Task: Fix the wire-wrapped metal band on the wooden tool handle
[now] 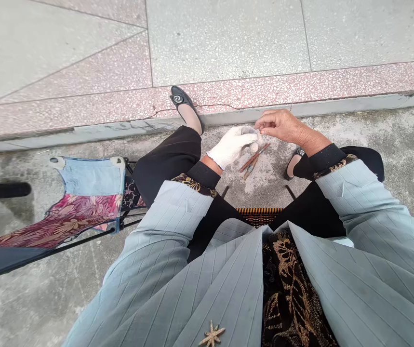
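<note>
1. White glove [224,147], one; fitted over the left hand [240,140], apparently done; fingers curled, grip not tellable;
2. Right hand [282,126], ungloved; fingers bent at the glove's tips; whether pinching anything, I cannot tell;
3. Brown sticks [253,163], several; on concrete ground [241,195] below, seemingly untouched.

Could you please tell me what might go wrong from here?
The left hand is gloved, but the right hand is bare, so it might get scratched if it handles anything rough. The reddish-brown sticks seem to lie loose on the ground, where they could be stepped on. The left shoe rests at the edge of the step, so it might slip off.
</note>
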A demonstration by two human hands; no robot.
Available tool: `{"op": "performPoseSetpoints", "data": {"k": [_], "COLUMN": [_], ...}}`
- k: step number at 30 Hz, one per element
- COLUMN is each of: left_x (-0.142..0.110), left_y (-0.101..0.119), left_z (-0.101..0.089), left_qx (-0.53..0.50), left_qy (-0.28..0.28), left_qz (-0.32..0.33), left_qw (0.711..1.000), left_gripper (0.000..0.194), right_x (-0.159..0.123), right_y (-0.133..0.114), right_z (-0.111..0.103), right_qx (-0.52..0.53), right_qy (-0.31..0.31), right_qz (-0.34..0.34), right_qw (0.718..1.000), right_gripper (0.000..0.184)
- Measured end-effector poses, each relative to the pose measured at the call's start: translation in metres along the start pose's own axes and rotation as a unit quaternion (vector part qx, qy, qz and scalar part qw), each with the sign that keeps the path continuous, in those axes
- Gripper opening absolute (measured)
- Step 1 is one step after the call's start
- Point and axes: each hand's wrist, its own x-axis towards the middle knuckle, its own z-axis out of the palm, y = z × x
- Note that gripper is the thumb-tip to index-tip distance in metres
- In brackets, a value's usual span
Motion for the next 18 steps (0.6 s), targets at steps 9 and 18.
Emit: {"op": "performPoseSetpoints", "data": {"k": [9, 18], "left_x": [0.0, -0.001], "left_y": [0.006, 0.012], "left_z": [0.002, 0.007], "left_qx": [0.001, -0.016], "left_qy": [-0.014, -0.007], "left_qz": [-0.033, -0.053], "left_qw": [0.999, 0.998], "left_gripper": [0.016, 0.013], "right_x": [-0.006, -0.011], "right_y": [0.004, 0.001], "right_z": [-0.003, -0.002], "right_qx": [-0.218, -0.346], "right_qy": [-0.02, -0.02], "right_qz": [-0.097, -0.123], "right_qw": [0.971, 0.93], "right_gripper": [0.03, 0.03]}}
